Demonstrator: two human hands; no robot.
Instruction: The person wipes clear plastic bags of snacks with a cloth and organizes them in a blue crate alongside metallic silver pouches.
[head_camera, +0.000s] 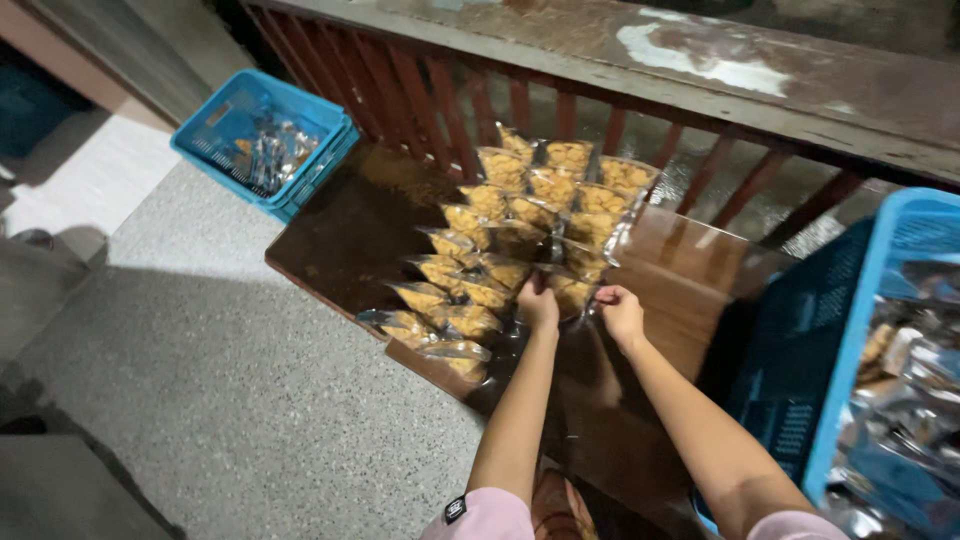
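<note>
Both hands' (580, 308) grip on snack packet (570, 292)

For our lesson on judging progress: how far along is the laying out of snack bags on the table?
Done: two rows of snack bags overlap along the table. In hand: the left hand and right hand both grip a bag at the near end. Left: more bags wait in the right crate.

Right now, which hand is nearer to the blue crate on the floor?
Left. The left hand grips a snack bag on the table's crate side; the right hand holds the same bag, farther from the blue crate.
</note>
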